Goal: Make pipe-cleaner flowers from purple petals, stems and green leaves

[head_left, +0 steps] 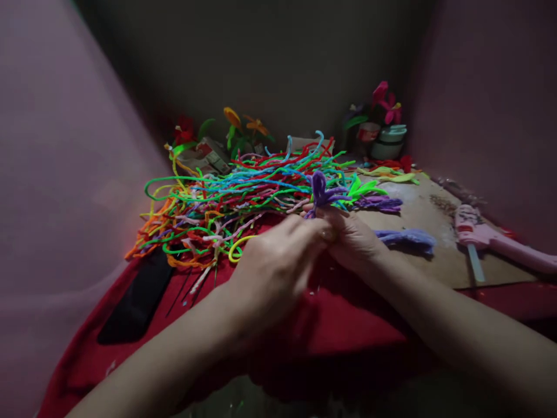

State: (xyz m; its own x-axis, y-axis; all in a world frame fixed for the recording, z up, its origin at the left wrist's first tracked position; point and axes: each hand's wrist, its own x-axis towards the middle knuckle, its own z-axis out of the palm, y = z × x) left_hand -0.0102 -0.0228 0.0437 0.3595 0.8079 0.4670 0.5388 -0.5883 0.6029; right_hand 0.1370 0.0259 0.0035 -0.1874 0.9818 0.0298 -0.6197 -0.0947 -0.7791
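Observation:
A purple pipe-cleaner flower with looped petals stands up from between my two hands, above the front of the table. My left hand is closed, its thumb and fingers pinching at the flower's base. My right hand meets it there, fingers curled around the same base, most of them hidden. Just behind the hands lies a big tangled heap of colored pipe cleaners. Bright green bent pipe cleaners and a dark purple bundle lie beyond my right hand. Near my right wrist is a lavender bundle.
A pink glue gun rests on a cardboard sheet at right. A black phone lies left on the red cloth. Pipe-cleaner flowers, pink and orange, stand at the back near a pale green-lidded jar.

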